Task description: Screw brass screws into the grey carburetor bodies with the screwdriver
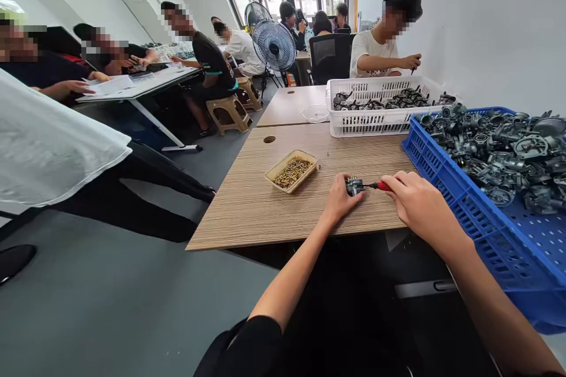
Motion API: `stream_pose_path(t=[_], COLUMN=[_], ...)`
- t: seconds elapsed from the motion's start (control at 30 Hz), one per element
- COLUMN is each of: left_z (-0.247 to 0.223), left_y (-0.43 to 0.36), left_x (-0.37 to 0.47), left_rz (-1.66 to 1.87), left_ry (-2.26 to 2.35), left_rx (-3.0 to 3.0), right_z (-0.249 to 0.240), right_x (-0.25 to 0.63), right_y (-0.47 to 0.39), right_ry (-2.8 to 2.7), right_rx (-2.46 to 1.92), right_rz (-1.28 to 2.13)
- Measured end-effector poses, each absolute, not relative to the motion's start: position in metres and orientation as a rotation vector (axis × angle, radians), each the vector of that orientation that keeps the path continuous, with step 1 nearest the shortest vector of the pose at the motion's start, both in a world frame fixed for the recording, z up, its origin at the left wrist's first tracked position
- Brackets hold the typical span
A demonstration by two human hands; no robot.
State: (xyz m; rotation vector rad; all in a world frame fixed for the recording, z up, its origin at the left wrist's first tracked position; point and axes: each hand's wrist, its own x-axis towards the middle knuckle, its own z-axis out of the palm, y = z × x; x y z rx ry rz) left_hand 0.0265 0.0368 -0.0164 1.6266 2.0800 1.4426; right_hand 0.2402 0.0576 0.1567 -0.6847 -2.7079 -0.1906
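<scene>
My left hand [340, 201] grips a small dark metal part [354, 186] on the wood-grain table [247, 212], near its front edge. In my right hand [413, 203] is a screwdriver with a red handle [384, 186]; its shaft points left and its tip meets the metal part. To the left of my left hand stands a beige tray [289, 189] of small brass-coloured pieces. A few tiny loose pieces lie to the right of the tray.
At the right, a blue crate [469, 203] holds many metal parts. Behind it stands a white basket [371, 123] of dark parts, with a seated person [374, 50] beyond. Someone stands close at the left. Fans and more seated people are farther back.
</scene>
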Motion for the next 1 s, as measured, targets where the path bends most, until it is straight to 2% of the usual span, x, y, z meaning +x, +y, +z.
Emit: stream_pose_path(t=[0.2, 0.47, 0.63, 0.87, 1.0], left_z=[-0.016, -0.016, -0.018, -0.019, -0.019], left_y=[0.040, 0.040, 0.040, 0.041, 0.042], left_x=[0.026, 0.023, 0.022, 0.023, 0.021], left_rz=[1.471, 1.507, 1.485, 1.468, 1.488], left_ry=[2.111, 2.067, 2.044, 2.070, 2.056], left_rx=[1.598, 1.565, 1.636, 1.625, 1.622], right_z=[0.158, 0.152, 0.148, 0.147, 0.144], right_x=[0.234, 0.231, 0.236, 0.230, 0.235], right_y=[0.052, 0.062, 0.068, 0.072, 0.082], right_ry=[-2.723, -2.714, -2.737, -2.715, -2.673], right_rx=[-0.763, -1.037, -0.953, -1.235, -1.202], right_rz=[-0.154, 0.097, 0.279, 0.113, 0.285])
